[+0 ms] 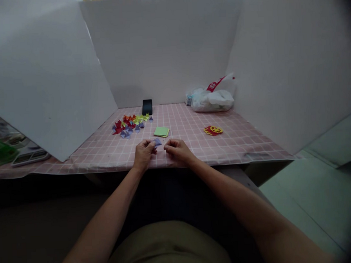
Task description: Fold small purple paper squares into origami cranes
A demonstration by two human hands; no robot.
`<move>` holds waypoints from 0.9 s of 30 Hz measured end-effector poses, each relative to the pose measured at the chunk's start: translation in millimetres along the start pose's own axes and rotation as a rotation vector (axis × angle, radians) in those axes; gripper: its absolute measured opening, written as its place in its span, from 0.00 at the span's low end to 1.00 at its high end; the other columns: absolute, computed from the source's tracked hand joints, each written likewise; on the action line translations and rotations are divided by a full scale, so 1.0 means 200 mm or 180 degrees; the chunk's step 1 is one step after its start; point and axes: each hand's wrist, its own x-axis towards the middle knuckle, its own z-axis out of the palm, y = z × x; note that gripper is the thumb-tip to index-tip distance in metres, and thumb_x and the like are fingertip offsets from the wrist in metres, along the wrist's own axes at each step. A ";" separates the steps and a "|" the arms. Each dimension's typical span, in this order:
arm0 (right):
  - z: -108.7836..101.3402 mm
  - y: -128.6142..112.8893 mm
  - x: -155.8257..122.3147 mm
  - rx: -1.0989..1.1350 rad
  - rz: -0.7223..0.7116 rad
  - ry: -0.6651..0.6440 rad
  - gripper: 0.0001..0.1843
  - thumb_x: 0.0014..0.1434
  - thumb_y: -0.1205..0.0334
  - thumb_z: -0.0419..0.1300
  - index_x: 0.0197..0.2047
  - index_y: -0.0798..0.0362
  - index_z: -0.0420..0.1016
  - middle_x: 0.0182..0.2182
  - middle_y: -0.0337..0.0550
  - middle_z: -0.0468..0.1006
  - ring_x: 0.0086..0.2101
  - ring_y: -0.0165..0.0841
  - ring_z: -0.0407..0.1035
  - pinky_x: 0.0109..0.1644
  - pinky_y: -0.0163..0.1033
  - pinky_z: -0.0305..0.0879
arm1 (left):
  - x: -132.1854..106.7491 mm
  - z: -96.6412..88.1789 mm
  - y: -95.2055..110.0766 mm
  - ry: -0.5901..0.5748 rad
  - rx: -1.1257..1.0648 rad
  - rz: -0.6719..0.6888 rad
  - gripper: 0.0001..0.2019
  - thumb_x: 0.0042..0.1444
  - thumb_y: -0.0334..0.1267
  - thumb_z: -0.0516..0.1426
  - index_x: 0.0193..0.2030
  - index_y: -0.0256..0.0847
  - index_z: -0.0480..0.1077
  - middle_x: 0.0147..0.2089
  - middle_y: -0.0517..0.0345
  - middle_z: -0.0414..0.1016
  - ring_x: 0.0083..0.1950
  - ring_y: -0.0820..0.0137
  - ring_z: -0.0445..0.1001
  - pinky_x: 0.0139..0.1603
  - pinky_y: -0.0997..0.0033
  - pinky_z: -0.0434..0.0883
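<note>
My left hand (143,152) pinches a small purple folded paper piece (157,142) just above the pink checked tablecloth (237,140), near the table's front edge. My right hand (178,150) sits close beside it with the fingers curled together; what they hold, if anything, is too small to see. Just beyond the hands lies a small stack of green and yellow paper squares (161,131). Further back on the left, several folded paper shapes (130,124) in red, orange, yellow-green and purple are laid out in rows.
A black phone (147,107) lies at the back by the white screen panels (165,49). A white plastic bag (212,99) sits back right, a red and yellow paper cutout (213,130) in front of it. A calculator-like device (29,156) lies at the far left.
</note>
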 end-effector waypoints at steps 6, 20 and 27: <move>0.01 -0.01 0.00 0.0314 0.0094 -0.0019 0.11 0.55 0.53 0.60 0.30 0.52 0.66 0.20 0.33 0.67 0.18 0.25 0.61 0.21 0.32 0.59 | 0.00 0.00 -0.01 0.0113 -0.0095 0.0054 0.10 0.49 0.43 0.63 0.29 0.37 0.71 0.23 0.64 0.70 0.22 0.76 0.68 0.27 0.75 0.66; 0.03 -0.02 0.01 0.0771 -0.0115 0.0062 0.13 0.49 0.55 0.67 0.30 0.55 0.71 0.25 0.34 0.70 0.25 0.26 0.61 0.30 0.32 0.57 | -0.08 0.15 -0.02 0.0382 -0.0055 0.0141 0.10 0.52 0.42 0.62 0.28 0.37 0.71 0.23 0.63 0.69 0.23 0.76 0.67 0.27 0.75 0.64; 0.02 0.01 0.01 0.0605 -0.0053 0.0165 0.14 0.52 0.52 0.64 0.28 0.53 0.68 0.20 0.32 0.66 0.20 0.25 0.58 0.24 0.32 0.53 | -0.08 0.12 -0.02 0.0202 -0.0051 0.0048 0.11 0.51 0.44 0.62 0.30 0.37 0.71 0.22 0.64 0.70 0.23 0.76 0.67 0.26 0.76 0.63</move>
